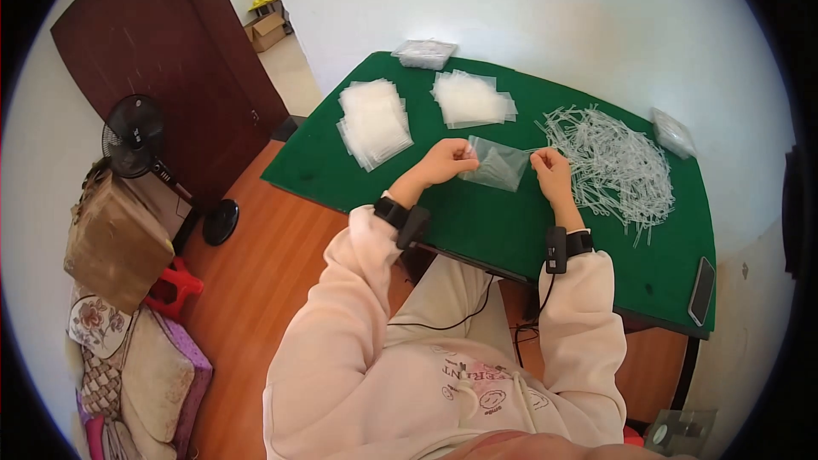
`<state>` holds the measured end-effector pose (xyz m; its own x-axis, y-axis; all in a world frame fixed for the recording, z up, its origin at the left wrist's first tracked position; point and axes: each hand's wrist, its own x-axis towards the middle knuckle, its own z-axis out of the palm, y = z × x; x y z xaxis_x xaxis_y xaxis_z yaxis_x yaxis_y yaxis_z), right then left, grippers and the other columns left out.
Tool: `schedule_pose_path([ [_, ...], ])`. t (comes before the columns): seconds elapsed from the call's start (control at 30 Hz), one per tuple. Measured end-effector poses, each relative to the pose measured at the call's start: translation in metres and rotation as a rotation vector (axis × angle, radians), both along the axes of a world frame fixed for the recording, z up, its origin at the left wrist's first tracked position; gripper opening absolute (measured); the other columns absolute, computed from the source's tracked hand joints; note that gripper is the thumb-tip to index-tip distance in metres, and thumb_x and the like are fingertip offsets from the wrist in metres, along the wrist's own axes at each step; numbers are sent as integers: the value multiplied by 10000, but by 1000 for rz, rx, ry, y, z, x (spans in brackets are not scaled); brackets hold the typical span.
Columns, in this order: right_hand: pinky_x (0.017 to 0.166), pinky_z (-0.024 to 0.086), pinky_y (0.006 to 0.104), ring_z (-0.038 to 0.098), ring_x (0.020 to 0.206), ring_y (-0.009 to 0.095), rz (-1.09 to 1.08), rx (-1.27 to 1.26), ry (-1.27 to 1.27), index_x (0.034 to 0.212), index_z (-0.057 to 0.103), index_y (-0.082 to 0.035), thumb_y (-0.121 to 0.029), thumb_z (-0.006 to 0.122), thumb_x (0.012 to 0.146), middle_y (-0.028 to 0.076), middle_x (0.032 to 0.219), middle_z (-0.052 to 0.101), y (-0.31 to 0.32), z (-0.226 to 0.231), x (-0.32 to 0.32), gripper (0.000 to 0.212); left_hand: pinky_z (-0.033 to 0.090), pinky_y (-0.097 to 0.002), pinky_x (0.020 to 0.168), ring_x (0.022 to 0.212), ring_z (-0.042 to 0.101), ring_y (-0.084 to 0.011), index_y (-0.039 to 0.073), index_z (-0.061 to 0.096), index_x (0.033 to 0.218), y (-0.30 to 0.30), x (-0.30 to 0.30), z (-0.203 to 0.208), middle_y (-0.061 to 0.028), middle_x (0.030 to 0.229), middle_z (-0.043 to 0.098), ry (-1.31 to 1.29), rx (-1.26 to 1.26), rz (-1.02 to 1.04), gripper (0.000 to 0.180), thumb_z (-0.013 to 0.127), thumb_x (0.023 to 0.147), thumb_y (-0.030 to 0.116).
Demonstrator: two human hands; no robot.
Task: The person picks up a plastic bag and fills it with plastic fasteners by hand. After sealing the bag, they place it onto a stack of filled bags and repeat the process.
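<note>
A clear, flat plastic bag is held just above the green table, its left edge pinched by my left hand. At the bag's upper right corner, my right hand is closed with thumb and fingertips together on a thin clear plastic piece; whether it touches the bag is hard to see. Close to that hand, on its right, spreads a big loose heap of thin clear plastic pieces. Beyond my left hand lie two fanned stacks of clear plastic bags, one on the left and one farther back.
Bundled clear packs sit at the table's far edge and by the right wall. A phone lies at the right edge of the green tabletop. Cables from my wrist bands hang over my lap. A black fan stands left.
</note>
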<state>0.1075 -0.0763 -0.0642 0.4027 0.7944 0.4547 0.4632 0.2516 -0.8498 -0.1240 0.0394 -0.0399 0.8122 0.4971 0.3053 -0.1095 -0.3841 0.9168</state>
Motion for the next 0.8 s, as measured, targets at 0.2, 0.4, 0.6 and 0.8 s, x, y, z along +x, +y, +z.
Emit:
schedule_pose_path([
  [0.2,542,398,228,497,574,86,23,-79,61,761,570,3,-106,575,782,10,644,561,0,-2,-2,111,427,-210,479,552,523,-89,44,560,746,10,-92,-1,-10,649,550,238,-177,344,142,637,774,160],
  [0.4,542,406,236,502,570,87,63,-76,73,770,577,4,-118,584,778,12,638,564,1,2,-7,122,479,-341,617,708,575,-204,29,516,1042,49,-172,-4,-117,873,578,317,561,1149,417,676,707,218],
  [0.6,484,356,209,450,528,54,24,-34,14,734,559,-15,-125,586,778,-10,622,536,-2,-4,1,121,412,-397,826,994,487,-282,53,402,1213,29,-141,5,-169,1163,441,401,690,1049,655,697,677,285],
  [0.8,520,384,222,471,559,74,-24,-54,-100,722,565,-8,-124,598,760,5,631,538,-3,-3,-1,127,172,-518,1015,1296,161,-345,88,280,1332,45,-119,7,-193,1382,216,792,1056,799,916,699,614,471],
])
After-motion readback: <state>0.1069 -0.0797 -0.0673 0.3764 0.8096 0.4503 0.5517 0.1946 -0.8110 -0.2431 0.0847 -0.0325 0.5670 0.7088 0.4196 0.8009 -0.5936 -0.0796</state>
